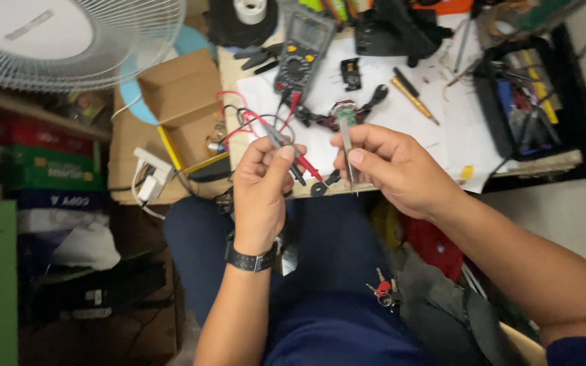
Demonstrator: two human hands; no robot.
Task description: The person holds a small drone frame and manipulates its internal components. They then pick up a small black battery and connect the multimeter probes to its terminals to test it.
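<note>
One narrow green circuit board (pixel 346 116), upright.

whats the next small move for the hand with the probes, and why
Probably bring the left hand a little rightward so the red and black probe tips meet the small green circuit board. The right hand holds that board up with thin metal tweezers, and the probes sit just beside it, not touching. The black and yellow multimeter lies on the white paper-covered bench, leads attached.
</note>
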